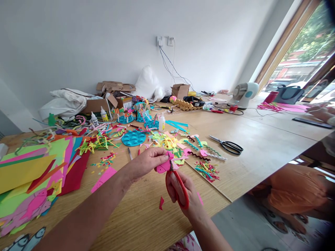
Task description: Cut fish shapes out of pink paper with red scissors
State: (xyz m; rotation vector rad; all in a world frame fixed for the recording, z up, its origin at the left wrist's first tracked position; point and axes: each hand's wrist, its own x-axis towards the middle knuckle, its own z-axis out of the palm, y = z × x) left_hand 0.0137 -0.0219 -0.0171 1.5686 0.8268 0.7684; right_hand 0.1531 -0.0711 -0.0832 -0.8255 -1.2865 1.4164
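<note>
My left hand [150,162] pinches a small bright pink paper piece [163,167] with thin drawn lines on it. In my right hand [183,190] are red-handled scissors [186,198], fingers through the loops, with the blades at the edge of the pink paper. A small red paper scrap [161,203] lies on the wooden table [136,216] below my hands. Left of my left wrist rests another pink paper piece [104,178]. Just beyond the hands is a heap of yellow and green paper scraps [167,141].
Coloured paper sheets [28,170] cover the table's left side. Black-handled scissors [227,145] and a thin wooden stick [211,184] lie to the right. A glue bottle [162,123] stands behind the scraps, near a blue scalloped disc [133,138]. Another person's hand [320,111] is at the far right.
</note>
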